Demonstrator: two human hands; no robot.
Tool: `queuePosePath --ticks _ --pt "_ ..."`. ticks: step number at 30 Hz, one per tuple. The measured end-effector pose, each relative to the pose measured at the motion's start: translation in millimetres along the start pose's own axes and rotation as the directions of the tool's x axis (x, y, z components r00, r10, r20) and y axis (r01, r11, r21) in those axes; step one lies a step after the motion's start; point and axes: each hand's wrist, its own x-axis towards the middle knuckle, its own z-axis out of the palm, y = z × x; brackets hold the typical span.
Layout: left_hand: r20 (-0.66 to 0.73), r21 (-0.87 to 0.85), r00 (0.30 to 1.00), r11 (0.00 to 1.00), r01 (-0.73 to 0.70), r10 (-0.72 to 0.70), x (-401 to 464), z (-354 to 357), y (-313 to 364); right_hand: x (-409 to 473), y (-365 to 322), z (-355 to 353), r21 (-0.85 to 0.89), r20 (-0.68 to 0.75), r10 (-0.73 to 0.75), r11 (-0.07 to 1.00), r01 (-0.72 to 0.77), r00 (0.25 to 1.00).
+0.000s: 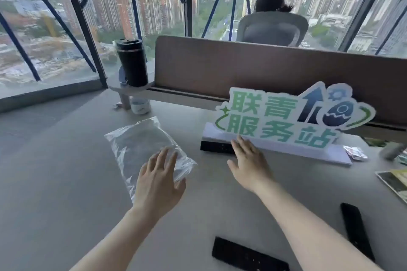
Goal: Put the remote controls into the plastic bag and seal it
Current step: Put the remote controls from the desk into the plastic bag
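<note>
Both hands are spread open and hold nothing. The left hand (pixel 159 179) hovers flat, fingers splayed, over the near right corner of the plastic bag (pixel 145 149); whether its fingertips press the film I cannot tell. The right hand (pixel 248 161) reaches forward, palm down, its fingertips at the near end of the far remote (pixel 217 147).

Nearest the person, at the bottom edge of the view, lies the near remote (pixel 250 256), a flat black slab with rows of small keys, its long axis running left to right and tilted slightly. Just beyond on the right lies the slim remote (pixel 356 230), narrow, glossy and black, its long axis pointing away from the person. Both rest on the smooth grey table (pixel 66 171), behind the hands and under the right forearm's side.

The bag lies flat and empty, clear crinkled film catching the light, its long axis running diagonally from near right to far left. The far remote is a black bar lying crosswise, tucked against the white base of the cut-out sign (pixel 284 116), a stiff board with green characters. It sits to the right of the bag, well apart from it, and directly ahead of the right hand, so that hand is plainly the nearer one; I judge the coming move to be a grasp across its narrow width, while the left hand steadies or opens the bag.

Farther back stand a white cup (pixel 140 105) and a tall black tumbler (pixel 132 62) on a small shelf.
</note>
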Motion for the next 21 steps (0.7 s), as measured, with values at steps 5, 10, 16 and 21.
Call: queuePosePath --ticks 5,10,16,21 --pt "0.0 0.111 0.999 0.993 -0.034 0.034 -1.1 27.6 -23.1 37.2 8.1 32.8 -0.093 0.078 0.107 0.991 -0.099 0.991" --pt "0.026 0.093 0.999 0.995 -0.028 0.026 -2.4 26.2 -25.5 38.7 11.4 53.9 -0.085 0.027 0.165 0.983 -0.162 0.986" --pt "0.015 -0.052 0.999 0.997 -0.051 0.052 -14.1 13.7 -18.3 -5.6 4.3 47.5 -0.063 -0.118 0.096 0.993 -0.104 0.988" --pt "-0.009 -0.085 0.995 0.991 -0.099 0.098 -27.0 -5.5 -10.8 -66.9 -4.1 22.9 0.223 -0.139 0.17 0.965 -0.136 0.976"
